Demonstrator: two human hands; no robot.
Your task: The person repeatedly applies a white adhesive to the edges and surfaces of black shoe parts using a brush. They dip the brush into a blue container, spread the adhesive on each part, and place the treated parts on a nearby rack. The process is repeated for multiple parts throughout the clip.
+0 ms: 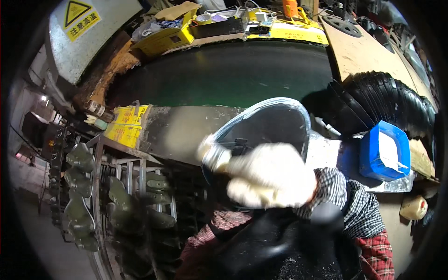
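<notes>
My right hand point(277, 172), in a white glove smeared by motion, is in the middle. Its fingers look curled round a short, pale, blurred thing point(213, 156) that sticks out to the left; I cannot make out its kind. Just behind the glove is a dark round opening with a pale, streaked rim point(303, 109), like a bucket's mouth. My left forearm, in a red checked sleeve point(219, 228), comes up from below and disappears beneath the right glove. The left hand itself is hidden.
A dark green conveyor belt point(224, 74) crosses the back. To the right are a black ribbed hose point(378, 100), a blue tub point(371, 154) with white contents and a pale jug point(413, 207). Racks of dark shoe-sole-like pieces point(79, 210) stand left. Yellow boxes point(163, 42) line the far edge.
</notes>
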